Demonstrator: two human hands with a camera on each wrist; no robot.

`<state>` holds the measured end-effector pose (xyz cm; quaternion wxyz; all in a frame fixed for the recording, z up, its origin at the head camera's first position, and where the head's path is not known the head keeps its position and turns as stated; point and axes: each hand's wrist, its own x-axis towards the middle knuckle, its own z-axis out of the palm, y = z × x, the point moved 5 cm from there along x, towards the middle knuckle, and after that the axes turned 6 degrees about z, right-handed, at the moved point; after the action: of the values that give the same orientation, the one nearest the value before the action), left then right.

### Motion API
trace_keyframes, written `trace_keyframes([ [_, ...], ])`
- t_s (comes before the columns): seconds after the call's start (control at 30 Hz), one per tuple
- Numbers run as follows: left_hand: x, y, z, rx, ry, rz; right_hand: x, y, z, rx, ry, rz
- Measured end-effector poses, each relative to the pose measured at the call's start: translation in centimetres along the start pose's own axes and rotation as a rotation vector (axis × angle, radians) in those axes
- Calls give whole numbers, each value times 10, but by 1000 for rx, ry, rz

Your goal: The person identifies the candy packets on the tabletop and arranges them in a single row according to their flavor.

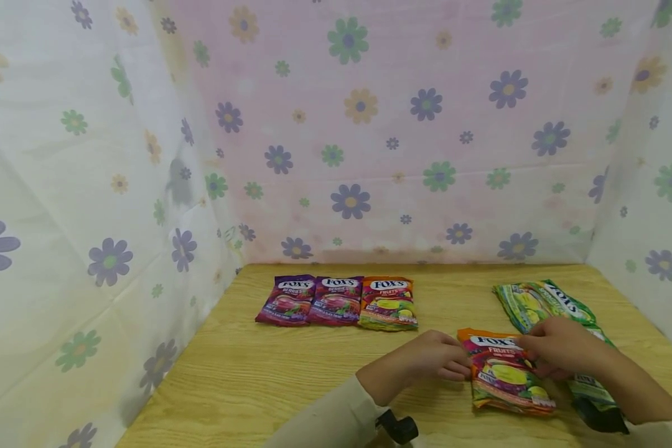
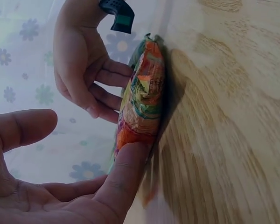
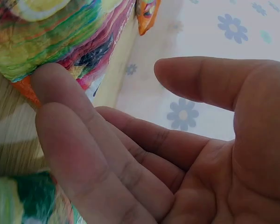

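Observation:
An orange-and-red bag of Fox's Fruits candy (image 1: 506, 376) lies face up on the table between the two hands. At its left edge, my left hand (image 1: 434, 356) touches it with extended fingers (image 2: 123, 179); in the left wrist view the thumb stands off from the bag. My right hand (image 1: 565, 348) is at the opposite edge, its fingertips (image 3: 51, 84) against the wrapper and the thumb apart in the right wrist view. Green candy bags (image 1: 557, 302) lie beside and partly under the right hand and forearm, so their full outlines are hidden.
Farther back on the wooden table (image 1: 302, 373), two purple Fox's Berries bags (image 1: 288, 302) and another orange Fox's Fruits bag (image 1: 389, 305) form a row side by side. Flower-patterned cloth (image 1: 369, 137) encloses the back and sides.

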<state>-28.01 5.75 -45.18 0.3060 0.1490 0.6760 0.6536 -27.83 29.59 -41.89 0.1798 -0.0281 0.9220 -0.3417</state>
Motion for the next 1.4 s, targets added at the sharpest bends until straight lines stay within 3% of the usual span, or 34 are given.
trace_keyframes([
  [0.2, 0, -4, -7, 6, -5, -9, 0, -1, 0, 63, -68, -56],
  [0.3, 0, -7, -8, 37, -10, -33, -1, 3, 0, 27, -77, -74],
  [0.43, 1, -9, -8, 63, -14, -75, -1, 8, 4, -39, -73, -40],
  [0.7, 3, -13, -6, 56, -30, -114, -1, 11, 14, 12, -122, 15],
  [0.83, 3, -10, -4, 45, -47, -91, 0, 9, 11, 5, -89, 34],
  [1.0, 1, -4, -4, 48, -46, -37, 0, 3, 5, -19, -40, 2],
  [1.2, 0, 1, -7, 38, -36, -5, -1, -2, 0, 11, -23, -1],
  [1.4, 0, 9, -12, 22, -20, 69, 1, -10, -9, -4, 30, -29],
])
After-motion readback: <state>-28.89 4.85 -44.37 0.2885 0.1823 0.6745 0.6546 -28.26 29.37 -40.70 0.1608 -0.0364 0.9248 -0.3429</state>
